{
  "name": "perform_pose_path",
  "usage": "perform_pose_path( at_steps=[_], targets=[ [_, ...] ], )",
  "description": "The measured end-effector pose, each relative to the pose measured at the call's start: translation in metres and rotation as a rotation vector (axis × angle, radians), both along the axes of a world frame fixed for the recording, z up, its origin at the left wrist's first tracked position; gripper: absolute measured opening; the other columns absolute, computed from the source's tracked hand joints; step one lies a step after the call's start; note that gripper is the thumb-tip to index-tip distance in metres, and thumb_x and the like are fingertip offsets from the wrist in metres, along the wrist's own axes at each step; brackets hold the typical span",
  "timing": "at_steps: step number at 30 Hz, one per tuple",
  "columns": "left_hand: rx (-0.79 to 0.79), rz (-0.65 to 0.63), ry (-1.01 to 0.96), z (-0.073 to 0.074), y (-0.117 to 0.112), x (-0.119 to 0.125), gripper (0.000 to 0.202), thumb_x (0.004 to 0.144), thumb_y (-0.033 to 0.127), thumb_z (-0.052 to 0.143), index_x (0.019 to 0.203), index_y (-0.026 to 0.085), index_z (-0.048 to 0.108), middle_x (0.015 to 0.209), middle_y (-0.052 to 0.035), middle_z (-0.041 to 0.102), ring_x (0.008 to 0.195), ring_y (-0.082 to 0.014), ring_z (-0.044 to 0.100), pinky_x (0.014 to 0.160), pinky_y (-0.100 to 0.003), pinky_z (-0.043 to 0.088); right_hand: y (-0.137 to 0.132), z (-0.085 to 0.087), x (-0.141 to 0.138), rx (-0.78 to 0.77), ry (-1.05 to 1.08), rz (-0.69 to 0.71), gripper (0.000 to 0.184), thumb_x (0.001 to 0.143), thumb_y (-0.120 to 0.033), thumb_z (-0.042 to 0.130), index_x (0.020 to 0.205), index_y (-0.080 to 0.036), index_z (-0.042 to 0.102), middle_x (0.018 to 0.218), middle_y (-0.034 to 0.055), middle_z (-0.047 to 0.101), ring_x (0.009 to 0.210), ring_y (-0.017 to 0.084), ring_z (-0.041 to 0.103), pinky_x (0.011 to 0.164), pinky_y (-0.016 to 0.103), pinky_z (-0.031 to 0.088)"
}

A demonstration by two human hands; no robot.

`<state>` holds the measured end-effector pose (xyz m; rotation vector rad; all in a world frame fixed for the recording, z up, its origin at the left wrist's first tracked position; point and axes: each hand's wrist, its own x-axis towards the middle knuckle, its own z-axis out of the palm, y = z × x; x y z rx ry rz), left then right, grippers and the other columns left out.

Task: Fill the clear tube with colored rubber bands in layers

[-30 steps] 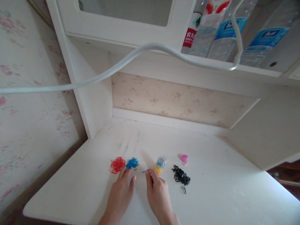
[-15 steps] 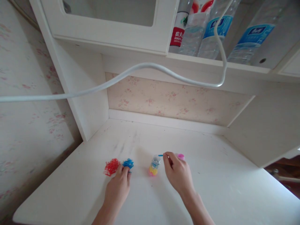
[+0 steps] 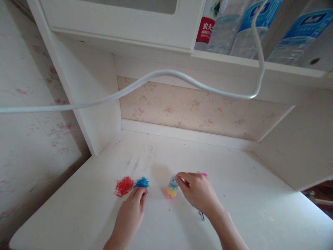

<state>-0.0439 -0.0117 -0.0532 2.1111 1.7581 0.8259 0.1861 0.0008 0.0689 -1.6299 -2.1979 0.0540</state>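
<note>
A small clear bottle stands upright on the white desk, with pink, yellow and blue layers inside. My right hand is at its mouth, thumb and forefinger pinched together; whatever lies between the fingertips is hidden. To the left, my left hand touches the near edge of a pile of small, thin blue pieces. Its fingers are closed, and what they hold cannot be made out. Beside that lies a pile of thin red pieces. A pink cap shows partly behind my right hand.
A small metal clasp lies by my right wrist. Across the view, above the desk, runs a white cable. Clear plastic bottles stand on the shelf above, right of a white cabinet door.
My right hand has moved left, from beside the bottle to its mouth; the blue piece in its fingertips no longer shows. My left fingers have closed more. The metal clasp has come into sight.
</note>
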Motion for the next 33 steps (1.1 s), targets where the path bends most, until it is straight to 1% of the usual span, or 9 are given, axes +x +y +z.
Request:
perform_pose_path(
  at_steps=[4,7,11,14,17,20,23,25,33],
  targets=[
    [-0.039,-0.056,-0.207,0.013,-0.004,0.003,0.025,0.094,0.038,0.041,0.088,0.022,0.060,0.084,-0.0024,0.068,0.069,-0.0155,0.063,0.068,-0.027,0.049,-0.003,-0.004,0.005,0.065,0.293,-0.068,0.033,0.095,-0.037,0.042,0.080,-0.022,0.068,0.057,-0.0030,0.059,0.050,0.009,0.051,0.055,0.019,0.032],
    [-0.111,-0.076,-0.314,0.030,-0.004,0.010,0.028,0.092,0.041,0.042,0.091,0.022,0.062,0.081,-0.0015,0.069,0.059,-0.0135,0.059,0.061,-0.025,0.048,-0.010,-0.020,0.012,0.071,0.521,-0.204,0.036,0.090,-0.046,0.048,0.084,-0.018,0.070,0.055,-0.0032,0.055,0.048,0.009,0.046,0.051,0.019,0.034],
    [-0.101,-0.121,-0.396,0.058,0.003,0.027,0.029,0.091,0.043,0.046,0.097,0.021,0.064,0.081,-0.0022,0.070,0.057,-0.0127,0.059,0.060,-0.024,0.049,-0.027,-0.064,0.015,-0.101,0.766,-0.294,0.043,0.087,-0.053,0.051,0.088,-0.015,0.071,0.057,-0.0019,0.052,0.051,0.011,0.043,0.046,0.021,0.032],
    [-0.001,-0.170,-0.425,0.080,0.011,0.042,0.029,0.092,0.040,0.045,0.102,0.022,0.065,0.093,-0.0049,0.070,0.070,-0.0141,0.063,0.068,-0.024,0.050,-0.042,-0.100,0.011,-0.217,0.897,-0.312,0.045,0.084,-0.057,0.053,0.078,-0.015,0.070,0.054,-0.0019,0.048,0.049,0.012,0.040,0.044,0.022,0.030],
    [0.065,-0.239,-0.465,0.098,0.018,0.056,0.032,0.094,0.037,0.040,0.104,0.022,0.066,0.100,-0.0065,0.068,0.083,-0.0154,0.064,0.072,-0.025,0.050,-0.056,-0.122,0.005,-0.259,0.937,-0.307,0.047,0.083,-0.059,0.052,0.072,-0.016,0.069,0.057,-0.0003,0.051,0.053,0.013,0.044,0.048,0.022,0.033],
    [0.030,-0.251,-0.493,0.106,0.023,0.067,0.031,0.093,0.036,0.042,0.101,0.022,0.068,0.100,-0.0053,0.069,0.079,-0.0138,0.063,0.067,-0.022,0.050,-0.066,-0.127,0.002,-0.260,0.913,-0.279,0.047,0.085,-0.057,0.050,0.075,-0.016,0.070,0.064,0.0021,0.057,0.059,0.015,0.049,0.053,0.022,0.036],
    [-0.071,-0.179,-0.519,0.108,0.027,0.072,0.031,0.089,0.041,0.047,0.102,0.020,0.066,0.095,-0.0034,0.070,0.056,-0.0101,0.057,0.050,-0.021,0.044,-0.070,-0.124,0.001,-0.266,0.887,-0.248,0.046,0.087,-0.055,0.048,0.077,-0.016,0.070,0.062,0.0015,0.056,0.057,0.014,0.047,0.052,0.021,0.035],
    [-0.113,-0.141,-0.529,0.108,0.028,0.073,0.033,0.088,0.044,0.048,0.102,0.019,0.065,0.091,-0.0025,0.070,0.047,-0.0085,0.050,0.043,-0.021,0.038,-0.071,-0.123,0.002,-0.270,0.876,-0.232,0.046,0.088,-0.054,0.047,0.077,-0.016,0.070,0.059,0.0005,0.054,0.055,0.013,0.045,0.051,0.021,0.032],
    [0.092,-0.173,-0.259,0.105,0.028,0.072,0.030,0.090,0.039,0.045,0.092,0.020,0.068,0.096,-0.0044,0.067,0.058,-0.0097,0.054,0.059,-0.023,0.047,-0.073,-0.124,0.004,-0.254,0.866,-0.195,0.047,0.090,-0.053,0.045,0.078,-0.015,0.070,0.059,0.0006,0.054,0.053,0.012,0.042,0.049,0.021,0.030]
  ],
)
